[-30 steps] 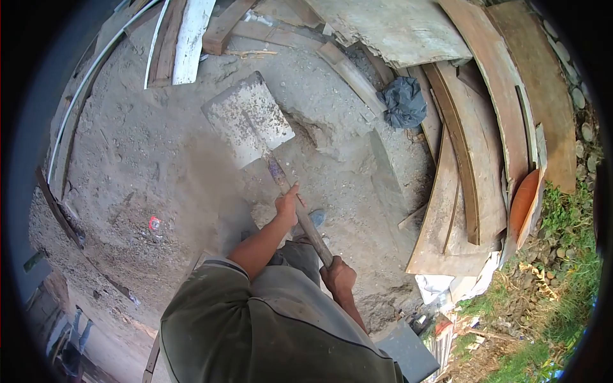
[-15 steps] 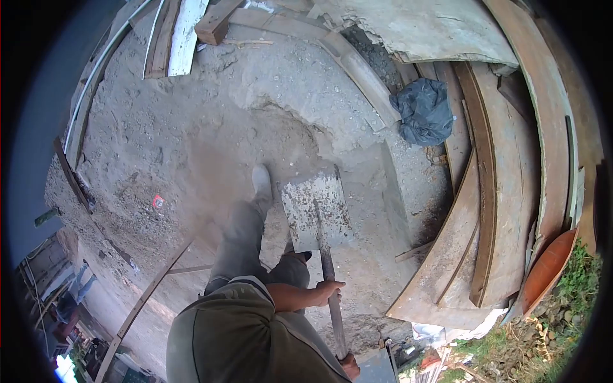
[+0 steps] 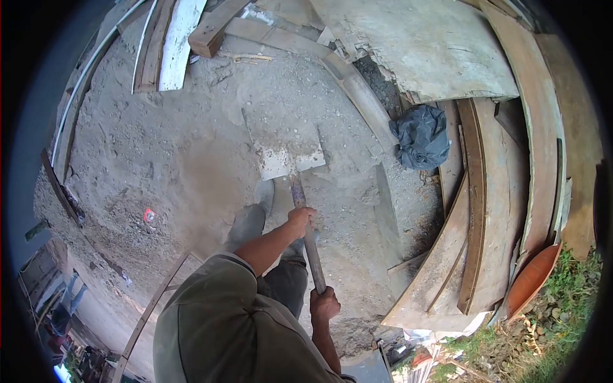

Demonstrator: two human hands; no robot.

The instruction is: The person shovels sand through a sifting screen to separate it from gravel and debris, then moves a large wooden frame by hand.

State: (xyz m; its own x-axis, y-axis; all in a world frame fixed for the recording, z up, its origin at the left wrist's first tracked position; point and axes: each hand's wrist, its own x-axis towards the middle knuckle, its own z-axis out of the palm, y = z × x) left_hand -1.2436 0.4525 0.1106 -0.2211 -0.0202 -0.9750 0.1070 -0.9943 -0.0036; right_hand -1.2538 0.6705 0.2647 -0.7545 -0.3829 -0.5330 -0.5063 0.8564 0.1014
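A long-handled shovel (image 3: 313, 254) reaches forward from my body, its worn metal blade (image 3: 276, 163) lying at the ground with grey dirt over its front part. My left hand (image 3: 300, 219) is wrapped round the shaft close to the blade. Farther back, my right hand (image 3: 325, 304) grips the end of the handle. Loose grey soil (image 3: 281, 86) surrounds the blade. My shoe (image 3: 264, 190) stands just behind its left corner.
Curved-looking boards (image 3: 504, 210) and a large weathered panel (image 3: 440, 48) lie on the right. A black plastic bag (image 3: 422, 137) rests beside them. Wood pieces (image 3: 214, 29) lie at the top; a red scrap (image 3: 149, 215) is on the left soil.
The shovel has moved forward, away from my body, and its blade now carries or lies under dirt. Both hands moved forward with the handle, and my right arm shows more.
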